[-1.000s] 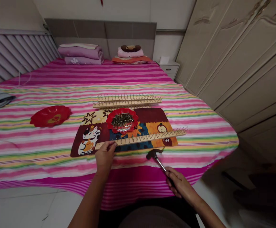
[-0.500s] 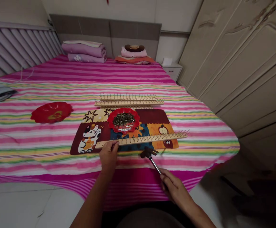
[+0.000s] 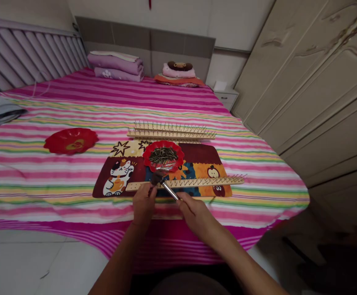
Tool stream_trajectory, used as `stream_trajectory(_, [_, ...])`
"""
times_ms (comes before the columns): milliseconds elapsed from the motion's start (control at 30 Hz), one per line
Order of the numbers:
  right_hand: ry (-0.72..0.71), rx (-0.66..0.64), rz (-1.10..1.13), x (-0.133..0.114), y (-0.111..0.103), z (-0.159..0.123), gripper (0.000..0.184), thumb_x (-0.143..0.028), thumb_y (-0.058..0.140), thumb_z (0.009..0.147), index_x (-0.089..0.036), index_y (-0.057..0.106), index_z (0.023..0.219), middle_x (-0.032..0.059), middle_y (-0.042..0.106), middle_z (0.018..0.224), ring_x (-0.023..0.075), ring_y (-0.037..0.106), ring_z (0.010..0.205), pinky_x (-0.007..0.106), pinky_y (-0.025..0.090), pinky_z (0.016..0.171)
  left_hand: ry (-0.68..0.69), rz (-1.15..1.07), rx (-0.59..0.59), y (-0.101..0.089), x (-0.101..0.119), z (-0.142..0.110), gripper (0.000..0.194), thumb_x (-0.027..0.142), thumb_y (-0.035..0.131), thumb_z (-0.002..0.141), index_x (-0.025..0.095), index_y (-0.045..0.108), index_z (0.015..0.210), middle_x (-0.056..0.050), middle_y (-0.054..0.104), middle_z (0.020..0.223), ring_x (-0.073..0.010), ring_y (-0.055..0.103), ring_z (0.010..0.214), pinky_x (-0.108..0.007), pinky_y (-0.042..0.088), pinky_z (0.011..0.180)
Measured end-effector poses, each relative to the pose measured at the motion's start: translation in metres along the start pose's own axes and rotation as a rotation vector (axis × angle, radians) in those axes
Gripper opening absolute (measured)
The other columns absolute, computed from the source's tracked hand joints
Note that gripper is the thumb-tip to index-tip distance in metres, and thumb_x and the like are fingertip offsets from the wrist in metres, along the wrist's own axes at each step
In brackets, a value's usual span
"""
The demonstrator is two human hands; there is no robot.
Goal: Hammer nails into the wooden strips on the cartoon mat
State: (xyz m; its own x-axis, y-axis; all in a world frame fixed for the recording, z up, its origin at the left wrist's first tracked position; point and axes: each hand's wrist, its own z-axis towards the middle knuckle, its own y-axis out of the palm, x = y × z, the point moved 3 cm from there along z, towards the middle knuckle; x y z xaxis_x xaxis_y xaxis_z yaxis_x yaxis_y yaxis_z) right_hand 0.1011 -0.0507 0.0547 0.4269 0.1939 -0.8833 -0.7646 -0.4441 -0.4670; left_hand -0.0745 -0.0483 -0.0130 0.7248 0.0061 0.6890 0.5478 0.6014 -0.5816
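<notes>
A pale wooden strip (image 3: pixel 193 182) lies across the patterned mat (image 3: pixel 201 153), a long row of nails standing up from it. Its left end shows small holes. My left hand (image 3: pixel 143 205) rests at the strip's near edge, thumb and fingers pinched; whatever is between them is hidden. Wrapped around the handle of a hammer (image 3: pixel 169 191) is my right hand (image 3: pixel 196 215). The hammer's dark head is over the strip, right by my left fingertips. Just behind, a red scalloped bowl (image 3: pixel 180 157) holds a heap of loose nails (image 3: pixel 162 155).
Several more nail-studded strips (image 3: pixel 172 134) lie behind the mat, points up. A red dish (image 3: pixel 70 141) sits to the left on the striped bedspread (image 3: pixel 43 180). Folded bedding (image 3: pixel 117 65) is by the headboard. A wardrobe (image 3: pixel 304 82) stands at the right.
My right hand has swung the hammer left and up, from in front of the strip to over it beside my left fingers. My left hand keeps its pinch at the strip. The view has shifted slightly.
</notes>
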Motion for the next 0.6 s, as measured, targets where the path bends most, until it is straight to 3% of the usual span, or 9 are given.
stream_trajectory(100, [0.000, -0.019, -0.014, 0.000, -0.001, -0.006, 0.021, -0.025, 0.039, 0.088, -0.019, 0.059, 0.092, -0.0048, 0.043, 0.057, 0.0103, 0.039, 0.052, 0.022, 0.030, 0.051, -0.026, 0.010, -0.015, 0.000, -0.001, 0.001, 0.016, 0.026, 0.047, 0.077, 0.019, 0.061, 0.076, -0.003, 0.065, 0.076, -0.0166, 0.059, 0.073, -0.027, 0.045, 0.068])
stream_trajectory(233, [0.096, -0.057, 0.145, 0.014, -0.013, -0.033, 0.026, -0.035, 0.038, 0.090, -0.019, 0.057, 0.099, -0.0065, 0.035, 0.055, 0.0096, 0.033, 0.049, 0.021, 0.026, 0.046, -0.056, -0.030, -0.013, 0.000, -0.002, 0.003, 0.015, 0.029, 0.050, 0.076, 0.019, 0.062, 0.076, -0.003, 0.066, 0.077, -0.0164, 0.061, 0.075, -0.027, 0.046, 0.071])
stream_trajectory(433, [0.315, -0.037, 0.201, 0.083, -0.027, -0.078, 0.034, -0.042, 0.040, 0.085, -0.019, 0.058, 0.102, -0.0064, 0.033, 0.054, 0.0106, 0.032, 0.048, 0.022, 0.024, 0.045, -0.035, 0.060, 0.006, -0.015, 0.011, 0.006, 0.021, 0.034, 0.051, 0.077, 0.018, 0.063, 0.083, -0.004, 0.065, 0.076, -0.0155, 0.059, 0.068, -0.027, 0.045, 0.068])
stream_trajectory(533, [0.374, 0.037, 0.204, 0.113, -0.029, -0.089, 0.033, -0.043, 0.043, 0.082, -0.019, 0.059, 0.099, -0.0059, 0.036, 0.053, 0.0114, 0.035, 0.048, 0.023, 0.026, 0.045, 0.028, 0.153, 0.005, -0.023, 0.028, 0.023, 0.021, 0.033, 0.049, 0.079, 0.018, 0.063, 0.085, -0.004, 0.064, 0.080, -0.0165, 0.058, 0.075, -0.027, 0.044, 0.071])
stream_trajectory(600, [0.407, 0.088, 0.246, 0.127, -0.029, -0.093, 0.031, -0.043, 0.044, 0.080, -0.019, 0.058, 0.092, -0.0064, 0.035, 0.052, 0.0110, 0.035, 0.047, 0.022, 0.026, 0.043, 0.059, 0.219, -0.080, -0.018, 0.040, 0.042, 0.020, 0.031, 0.049, 0.079, 0.018, 0.063, 0.085, -0.005, 0.064, 0.083, -0.0173, 0.058, 0.078, -0.027, 0.044, 0.073])
